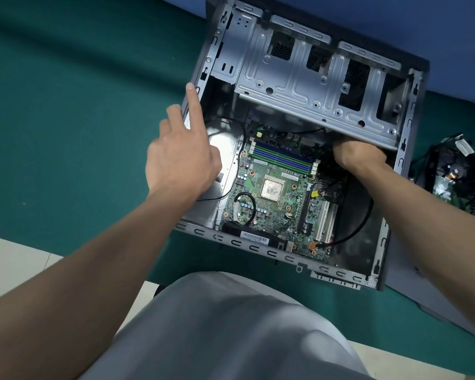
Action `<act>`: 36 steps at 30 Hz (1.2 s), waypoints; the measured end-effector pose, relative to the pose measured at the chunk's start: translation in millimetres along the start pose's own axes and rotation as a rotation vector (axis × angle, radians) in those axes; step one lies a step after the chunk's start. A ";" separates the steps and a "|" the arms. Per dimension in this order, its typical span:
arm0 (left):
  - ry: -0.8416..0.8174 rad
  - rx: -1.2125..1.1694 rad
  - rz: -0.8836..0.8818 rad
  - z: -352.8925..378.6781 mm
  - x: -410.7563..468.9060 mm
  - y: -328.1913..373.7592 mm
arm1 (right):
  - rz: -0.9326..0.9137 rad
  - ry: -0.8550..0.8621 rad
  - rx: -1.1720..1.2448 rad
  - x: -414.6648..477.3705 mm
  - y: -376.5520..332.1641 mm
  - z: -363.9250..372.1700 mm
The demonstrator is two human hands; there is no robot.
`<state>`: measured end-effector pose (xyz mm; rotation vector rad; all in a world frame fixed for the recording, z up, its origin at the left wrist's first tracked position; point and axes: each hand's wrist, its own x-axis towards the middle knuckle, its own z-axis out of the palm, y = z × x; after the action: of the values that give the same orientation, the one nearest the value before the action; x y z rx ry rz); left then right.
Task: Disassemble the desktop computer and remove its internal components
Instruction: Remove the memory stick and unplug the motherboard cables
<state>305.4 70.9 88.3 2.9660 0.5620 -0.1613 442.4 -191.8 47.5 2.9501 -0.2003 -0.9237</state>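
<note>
An open desktop computer case (348,272) lies on its side on a green mat. Inside sits the green motherboard (274,198) with a bare CPU (271,188) at its middle and blue and green RAM slots (283,159) above it. A silver metal drive cage (299,78) spans the far half of the case. My left hand (181,157) hovers over the case's left edge, fingers spread, index finger pointing up. My right hand (359,156) reaches under the drive cage at the board's upper right; its fingers are hidden, so what it grips is unclear.
Thin black cables (351,234) loop across the case floor left and right of the board. Removed parts, a fan with wires and a circuit board (455,174), lie on the mat right of the case. A grey panel (433,294) lies at lower right. My grey-clad lap fills the bottom.
</note>
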 end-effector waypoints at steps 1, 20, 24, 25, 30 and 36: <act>-0.002 0.000 -0.001 0.3 -0.4 0.2 | 0.001 0.002 0.001 1.6 -0.1 0.7; -0.005 -0.019 0.000 -1.1 -0.4 0.6 | 0.073 0.082 0.059 -0.5 -4.7 0.6; -0.005 -0.022 -0.001 -1.2 -0.6 0.7 | -0.001 0.031 0.101 2.3 -9.1 -0.5; -0.005 -0.022 0.000 -1.1 -0.5 0.8 | 0.002 0.028 0.107 1.7 -9.5 -0.9; -0.008 -0.019 -0.002 -1.7 0.0 0.6 | 0.093 0.071 0.081 -3.4 -4.5 1.6; -0.016 -0.027 -0.004 -2.0 -0.4 1.4 | 0.020 0.020 0.079 -0.7 -9.5 0.3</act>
<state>305.7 69.7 90.4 2.9350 0.5633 -0.1762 442.7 -182.3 46.8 3.0217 -0.2715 -0.9048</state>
